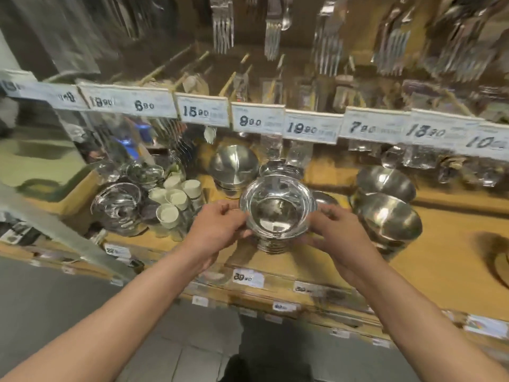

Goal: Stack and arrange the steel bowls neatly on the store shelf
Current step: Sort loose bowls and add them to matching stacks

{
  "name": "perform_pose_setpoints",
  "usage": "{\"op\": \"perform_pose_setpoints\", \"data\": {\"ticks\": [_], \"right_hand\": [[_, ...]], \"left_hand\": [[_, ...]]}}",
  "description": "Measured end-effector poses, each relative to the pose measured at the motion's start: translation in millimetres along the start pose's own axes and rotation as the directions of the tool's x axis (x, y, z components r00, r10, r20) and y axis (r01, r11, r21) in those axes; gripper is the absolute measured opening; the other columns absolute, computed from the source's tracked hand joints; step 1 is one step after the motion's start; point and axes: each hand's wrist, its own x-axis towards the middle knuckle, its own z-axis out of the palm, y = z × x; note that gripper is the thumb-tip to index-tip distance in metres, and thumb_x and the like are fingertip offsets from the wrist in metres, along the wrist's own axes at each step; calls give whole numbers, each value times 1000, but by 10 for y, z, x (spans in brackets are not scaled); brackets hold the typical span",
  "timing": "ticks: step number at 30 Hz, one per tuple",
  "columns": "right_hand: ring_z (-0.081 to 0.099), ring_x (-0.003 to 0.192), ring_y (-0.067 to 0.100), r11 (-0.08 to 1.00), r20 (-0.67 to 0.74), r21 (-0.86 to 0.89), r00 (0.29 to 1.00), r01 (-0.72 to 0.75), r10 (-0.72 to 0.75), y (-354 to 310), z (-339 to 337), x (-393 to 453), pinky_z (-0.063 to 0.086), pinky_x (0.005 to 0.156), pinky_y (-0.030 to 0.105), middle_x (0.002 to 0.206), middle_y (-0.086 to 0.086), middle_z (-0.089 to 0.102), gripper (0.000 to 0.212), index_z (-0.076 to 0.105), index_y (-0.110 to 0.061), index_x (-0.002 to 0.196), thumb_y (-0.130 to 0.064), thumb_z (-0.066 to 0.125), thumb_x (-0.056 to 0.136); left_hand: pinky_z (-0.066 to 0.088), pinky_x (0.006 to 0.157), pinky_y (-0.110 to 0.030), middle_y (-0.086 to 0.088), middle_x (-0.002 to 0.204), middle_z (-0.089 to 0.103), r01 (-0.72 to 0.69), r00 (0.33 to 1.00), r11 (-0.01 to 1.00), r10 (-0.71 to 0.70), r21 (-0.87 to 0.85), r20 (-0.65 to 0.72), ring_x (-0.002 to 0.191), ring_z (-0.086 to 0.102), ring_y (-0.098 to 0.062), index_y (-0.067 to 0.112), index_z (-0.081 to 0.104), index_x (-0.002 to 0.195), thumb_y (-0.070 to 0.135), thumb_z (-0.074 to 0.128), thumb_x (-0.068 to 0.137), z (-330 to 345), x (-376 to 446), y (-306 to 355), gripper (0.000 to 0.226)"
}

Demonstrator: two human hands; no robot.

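On the wooden shelf (446,230), we hold a stack of steel bowls (277,213) near its front edge, between 2 larger bowl stacks (391,216) and white cups (173,199), our left hand (217,227) and right hand (341,232) curling their fingers (327,210) around its sides.

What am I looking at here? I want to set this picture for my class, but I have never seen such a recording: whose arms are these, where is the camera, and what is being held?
There is no machine: a person wears one camera on the head, looking down at their own arms. The left hand and right hand hold a stack of steel bowls from both sides, above a wooden store shelf. Beside it sit larger steel bowls, small white cups and a mesh strainer. Price tags line the rail above; forks hang higher up.
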Motion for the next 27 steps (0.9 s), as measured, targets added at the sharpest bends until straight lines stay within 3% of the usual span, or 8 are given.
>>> {"op": "perform_pose_setpoints", "data": {"ticks": [3,5,7,10,13,17,21,27], "right_hand": [[71,90,34,1000,-97,-23,995,11,-13,74,175,194,65,78,41,97,26,71,17,68,7,108,1,65,92],[68,87,29,998,-124,-58,992,21,-28,118,188,322,64,83,43,101,28,71,18,67,7,107,-2,66,92],[65,82,26,994,-141,-104,989,23,-37,151,179,441,62,90,48,98,30,69,22,64,12,106,-3,67,92],[63,79,24,984,-157,-175,987,2,-30,221,154,586,63,89,47,92,25,67,22,62,13,104,-5,67,91],[69,79,23,971,-201,-239,980,-33,-16,330,138,673,63,88,43,87,17,73,15,67,7,97,-7,67,91],[71,86,34,916,-240,-397,970,-55,-46,468,149,724,57,95,56,91,19,74,10,72,-1,90,-10,69,87],[66,78,23,865,-238,-500,967,-39,-93,552,131,725,54,74,35,77,3,72,12,75,-21,82,-13,68,88],[55,71,19,797,-238,-603,961,-33,-141,648,131,747,42,65,27,87,12,71,9,70,-7,90,-13,64,92]], "left_hand": [[50,59,-29,-21,92,75,-12,1000,984,7,176,28,64,64,-19,-4,69,107,15,65,95,-132,281,42,23],[62,74,-39,-20,98,77,-26,999,987,21,156,36,81,74,-28,2,70,106,11,63,97,-121,460,69,14],[62,89,-44,-15,98,77,-34,999,989,31,145,23,92,76,-28,10,69,102,6,64,97,-78,620,82,9],[61,90,-49,-10,89,69,-31,999,986,24,166,41,86,70,-28,5,68,101,1,63,95,-19,807,47,8],[58,93,-56,-15,91,74,19,999,975,-29,221,40,87,73,-36,6,67,109,3,66,94,15,911,-58,15],[61,87,-53,-9,80,75,26,1000,958,-24,284,-11,72,69,-24,16,68,102,6,69,90,31,972,-234,15],[60,73,-42,1,69,74,20,999,937,-5,348,-46,60,64,-13,22,65,88,8,71,84,76,967,-333,16],[60,80,-46,-4,83,70,20,997,917,11,398,-76,83,71,-30,17,65,89,9,71,86,126,930,-424,11]]}}
